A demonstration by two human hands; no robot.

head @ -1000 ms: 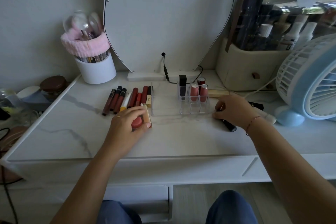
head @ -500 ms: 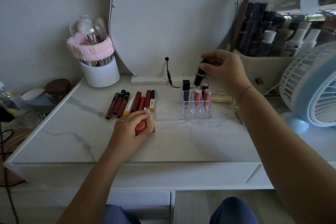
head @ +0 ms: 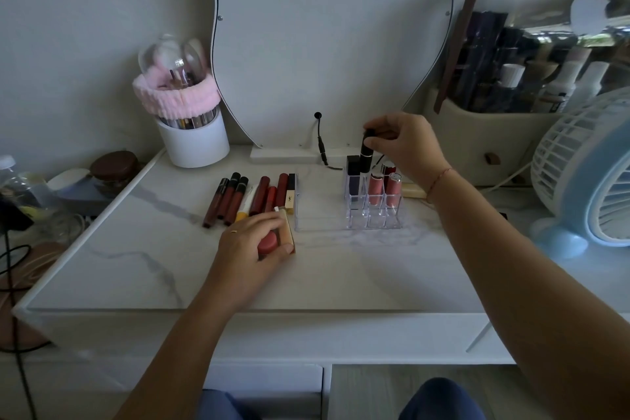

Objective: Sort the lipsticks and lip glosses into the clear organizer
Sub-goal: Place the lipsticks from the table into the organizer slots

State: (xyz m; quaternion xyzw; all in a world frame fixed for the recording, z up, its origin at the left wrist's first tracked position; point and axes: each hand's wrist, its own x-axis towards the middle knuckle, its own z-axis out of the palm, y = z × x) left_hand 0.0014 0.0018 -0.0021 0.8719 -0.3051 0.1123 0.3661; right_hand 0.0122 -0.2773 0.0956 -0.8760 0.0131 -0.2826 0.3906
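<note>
Over the organizer's back row: the right grip point(head: 405, 143) pinches the cap end of a black lipstick point(head: 367, 151). The tube stands upright with its base at the mouth of a back cell, just beside the square black lipstick point(head: 353, 174). I cannot tell whether it has reached the bottom.
Left grip point(head: 252, 242): curled round a red-capped tube point(head: 267, 242) and a tan stick point(head: 288, 232), resting on the counter point(head: 153, 249) near the organizer's front left corner.
Clear organizer point(head: 375, 220): on the counter below the mirror point(head: 334, 44). Its front cells and long left tray look unfilled.
Count, seated: four. They are the square black lipstick, two pink tubes point(head: 376, 186) and one red tube point(head: 388, 168) behind them.
Count, in the grips: three, one right and two left.
Count, lying loose: eight in the row of glosses point(head: 252, 196) left of the organizer, made up of three dark with black caps, one white-and-yellow, three red and one black-and-gold. One gold tube point(head: 414, 193) lies behind the organizer, partly hidden by the wrist.
Risk, tipping: held only by its top, the black lipstick could swing and catch a cell wall or knock the square one.
Risk, sliding: nothing steadies the light organizer, so a sideways push could shift it or rock the seated tubes.
Risk, wrist: it hangs close over the pink tubes and could brush them on the way out.
</note>
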